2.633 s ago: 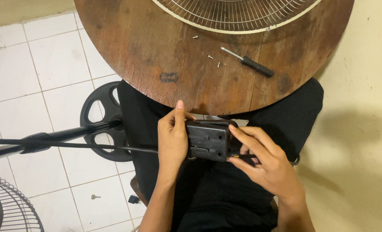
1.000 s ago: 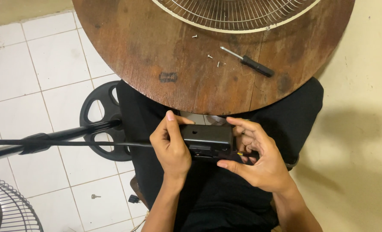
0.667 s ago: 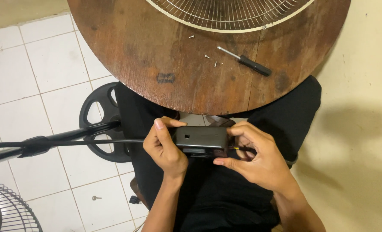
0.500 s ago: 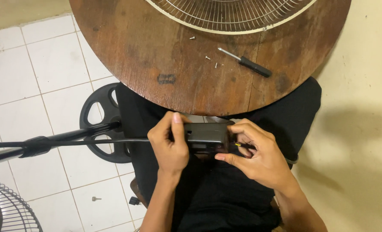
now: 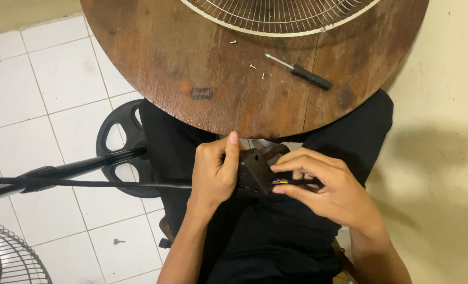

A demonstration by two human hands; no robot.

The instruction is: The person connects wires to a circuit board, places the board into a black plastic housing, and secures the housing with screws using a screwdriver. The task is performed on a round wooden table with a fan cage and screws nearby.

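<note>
A round, dark wooden tabletop (image 5: 192, 63) with worn patches stands over a white tiled floor (image 5: 44, 79), with a cream wall (image 5: 444, 158) to the right. At its far edge lies a wire fan guard (image 5: 276, 16); a black-handled screwdriver (image 5: 299, 72) and a few loose screws (image 5: 253, 67) rest toward the right of the middle. The near edge hangs just above the person's lap, leaving a narrow gap.

There the left hand (image 5: 215, 173) is clamped around a black plastic housing (image 5: 255, 171), thumb up along its side. The right hand (image 5: 323, 184) pinches coloured wires (image 5: 280, 181) at its right end. A black cable (image 5: 86, 184) runs left from it, beside a black fan stand (image 5: 121, 152). Another wire guard (image 5: 7, 257) sits at the floor's lower left.
</note>
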